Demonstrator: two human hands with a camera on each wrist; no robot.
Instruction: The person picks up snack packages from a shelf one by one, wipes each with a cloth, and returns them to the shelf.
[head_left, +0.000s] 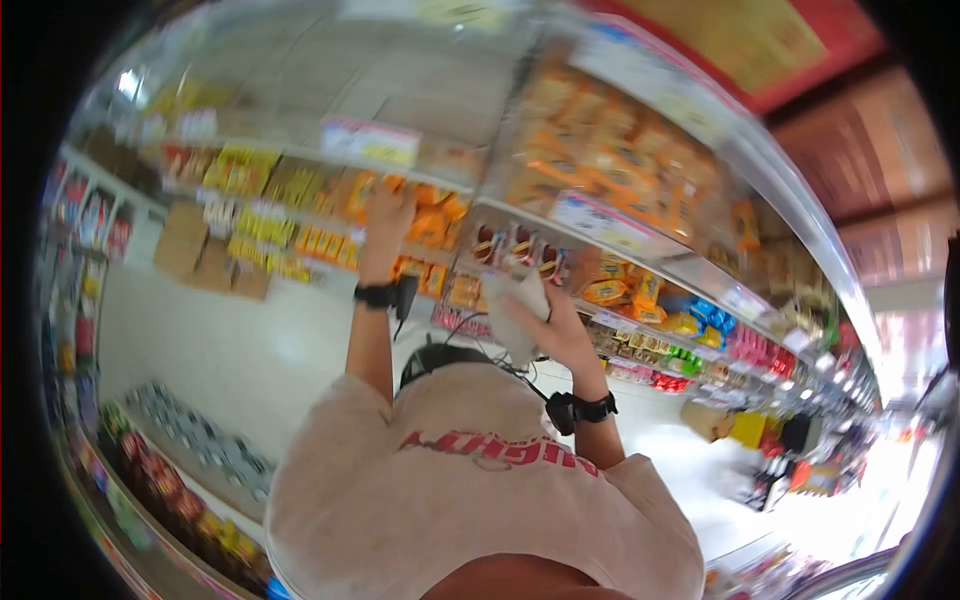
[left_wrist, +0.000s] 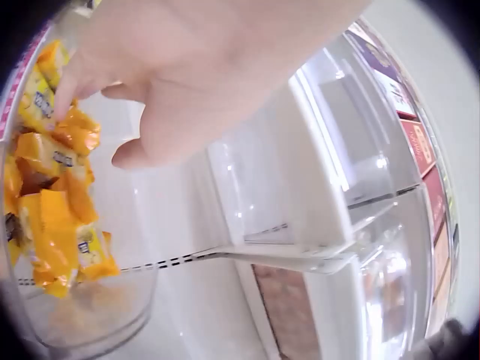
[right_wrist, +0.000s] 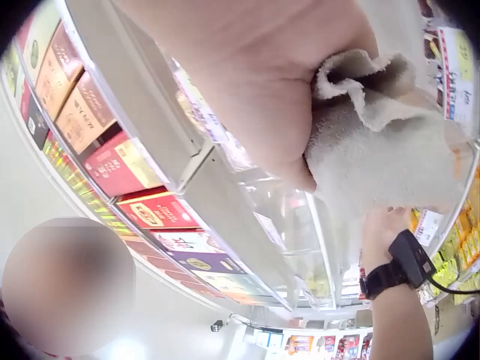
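My left hand (head_left: 385, 225) reaches to the shelf bin of small orange-wrapped snack packets (head_left: 435, 215). Seen from the left wrist, the thumb stands apart and the fingertips are right at an orange packet (left_wrist: 75, 131), with more packets (left_wrist: 56, 232) heaped in the clear bin. A pale, fuzzy-edged cloth (right_wrist: 382, 150) is gripped in my right hand (head_left: 565, 335). It hangs in folds from between the thumb and fingers. The cloth (head_left: 518, 315) is in front of the shelf, just below several brown-and-white packets (head_left: 520, 245).
Price tags (head_left: 370, 140) line the shelf edges. A clear bin of orange packets (head_left: 610, 140) stands on the upper right shelf. Red boxes (right_wrist: 157, 210) fill a high shelf. Flattened cardboard (head_left: 205, 255) is at the left on the white floor (head_left: 230, 340).
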